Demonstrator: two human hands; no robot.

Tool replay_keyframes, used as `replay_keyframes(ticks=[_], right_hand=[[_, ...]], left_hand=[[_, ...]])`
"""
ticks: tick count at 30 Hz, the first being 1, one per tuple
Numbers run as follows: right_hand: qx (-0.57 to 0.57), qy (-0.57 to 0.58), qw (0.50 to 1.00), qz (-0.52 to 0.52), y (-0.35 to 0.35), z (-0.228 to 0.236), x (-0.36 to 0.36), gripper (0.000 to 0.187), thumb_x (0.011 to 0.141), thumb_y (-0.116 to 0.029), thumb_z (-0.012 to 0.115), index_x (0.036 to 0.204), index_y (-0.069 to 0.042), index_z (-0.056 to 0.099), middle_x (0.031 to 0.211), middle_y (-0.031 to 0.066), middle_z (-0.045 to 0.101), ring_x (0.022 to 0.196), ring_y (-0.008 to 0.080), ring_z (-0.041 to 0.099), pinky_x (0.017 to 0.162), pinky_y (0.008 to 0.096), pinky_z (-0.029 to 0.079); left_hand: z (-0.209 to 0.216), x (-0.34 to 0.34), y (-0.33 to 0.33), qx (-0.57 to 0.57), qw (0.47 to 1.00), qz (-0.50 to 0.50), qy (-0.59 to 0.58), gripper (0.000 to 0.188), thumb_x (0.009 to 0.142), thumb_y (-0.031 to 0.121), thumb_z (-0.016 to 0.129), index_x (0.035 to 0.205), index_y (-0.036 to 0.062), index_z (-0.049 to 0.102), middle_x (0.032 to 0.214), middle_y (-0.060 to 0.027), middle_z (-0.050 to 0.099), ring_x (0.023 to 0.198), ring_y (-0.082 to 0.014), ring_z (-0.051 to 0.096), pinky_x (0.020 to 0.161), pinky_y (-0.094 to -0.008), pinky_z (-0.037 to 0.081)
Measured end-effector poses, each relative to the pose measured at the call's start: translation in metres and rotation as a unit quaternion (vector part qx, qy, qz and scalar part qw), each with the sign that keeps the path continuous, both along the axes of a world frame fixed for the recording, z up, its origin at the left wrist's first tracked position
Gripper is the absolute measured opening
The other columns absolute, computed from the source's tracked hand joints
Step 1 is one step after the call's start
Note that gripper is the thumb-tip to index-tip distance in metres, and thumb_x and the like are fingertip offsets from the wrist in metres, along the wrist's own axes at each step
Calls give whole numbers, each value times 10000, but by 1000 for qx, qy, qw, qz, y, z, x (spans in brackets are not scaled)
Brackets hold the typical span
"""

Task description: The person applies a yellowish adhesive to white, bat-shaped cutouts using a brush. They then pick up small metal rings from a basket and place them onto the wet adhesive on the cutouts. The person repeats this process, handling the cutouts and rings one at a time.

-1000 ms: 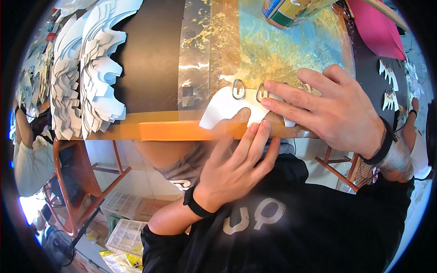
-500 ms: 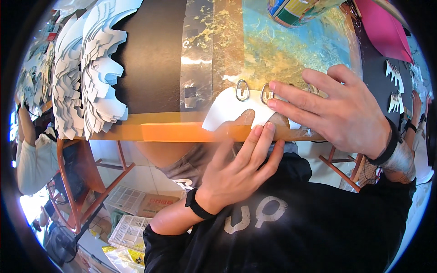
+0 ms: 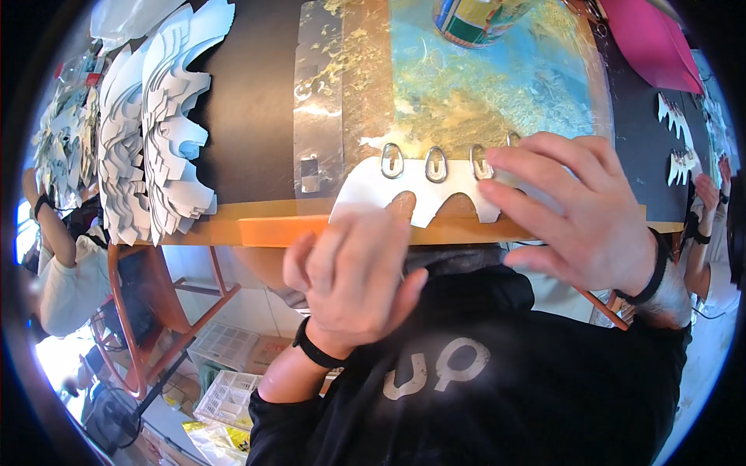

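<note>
A white scalloped sheet piece (image 3: 423,190) lies at the near table edge, its notched side toward me. Oval metal rings sit along its far edge: a left ring (image 3: 392,161), a middle ring (image 3: 436,165) and a right ring (image 3: 481,161), with one more partly behind my fingers. My right hand (image 3: 579,202) spreads over the piece's right end, its fingers apart and fingertips by the right ring. My left hand (image 3: 353,272), smeared by motion, is in front of the piece's left end; whether it holds anything is not visible.
Stacks of similar white cut pieces (image 3: 175,124) stand at the left on the dark table (image 3: 252,101). A can (image 3: 478,22) is on the patterned mat (image 3: 497,93). Pink material (image 3: 653,43) and small toothed pieces (image 3: 680,165) lie at the right. Another person's arm (image 3: 58,225) shows far left.
My left hand has pulled back leftward from the piece's notched edge. My right hand has shifted off the rings somewhat, so the third one shows more fully. The whole view has moved slightly.
</note>
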State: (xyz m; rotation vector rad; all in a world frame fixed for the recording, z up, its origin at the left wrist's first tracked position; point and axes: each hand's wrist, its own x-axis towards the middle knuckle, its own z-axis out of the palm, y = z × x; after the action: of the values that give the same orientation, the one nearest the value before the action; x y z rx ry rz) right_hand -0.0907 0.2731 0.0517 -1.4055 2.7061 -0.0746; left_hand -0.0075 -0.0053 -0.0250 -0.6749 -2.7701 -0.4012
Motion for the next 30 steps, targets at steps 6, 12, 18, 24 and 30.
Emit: replay_keyframes(ticks=[6, 12, 18, 24, 30], right_hand=[[11, 7, 1000, -25, -20, -8, 7, 704, 934, -669, 496, 1390, -147, 622, 1495, 55, 527, 1184, 282, 516, 942, 422, 410], [38, 24, 999, -5, -29, -12, 11, 773, 932, -713, 459, 1403, -119, 610, 1507, 56, 517, 1154, 290, 506, 946, 404, 390], [-77, -57, 992, -83, -11, 6, 6, 619, 991, -526, 546, 1363, -37, 619, 1432, 126, 555, 1169, 326, 530, 1019, 443, 417], [-212, 12, 957, -197, 47, 17, -7, 114, 939, -9, 665, 1047, 18, 691, 1080, 118, 670, 878, 198, 620, 815, 290, 502], [-459, -95, 813, -347, 73, 16, -42, 171, 896, -27, 773, 887, -40, 603, 833, -14, 568, 768, 52, 549, 664, 206, 431]], left_hand=[[-1, -10, -9, -45, 997, 67, 20, 533, 1018, 451, 500, 1329, 51, 668, 1393, -167, 567, 1289, -335, 506, 1128, -515, 266], [-1, -8, -10, -70, 994, 85, 9, 536, 1032, 475, 468, 1348, 97, 680, 1454, -165, 525, 1329, -342, 467, 1141, -522, 249], [-4, -5, -15, -56, 995, 85, 5, 528, 1032, 471, 475, 1351, 101, 675, 1452, -170, 528, 1322, -348, 472, 1139, -522, 255], [-8, -3, -33, 91, 991, 60, 78, 243, 921, 220, 706, 1131, 98, 718, 1341, -146, 619, 1214, -357, 561, 1068, -483, 379], [0, -6, -40, 115, 984, 45, 131, 196, 766, 73, 835, 912, 105, 709, 1180, -117, 637, 1080, -347, 609, 965, -473, 446]])
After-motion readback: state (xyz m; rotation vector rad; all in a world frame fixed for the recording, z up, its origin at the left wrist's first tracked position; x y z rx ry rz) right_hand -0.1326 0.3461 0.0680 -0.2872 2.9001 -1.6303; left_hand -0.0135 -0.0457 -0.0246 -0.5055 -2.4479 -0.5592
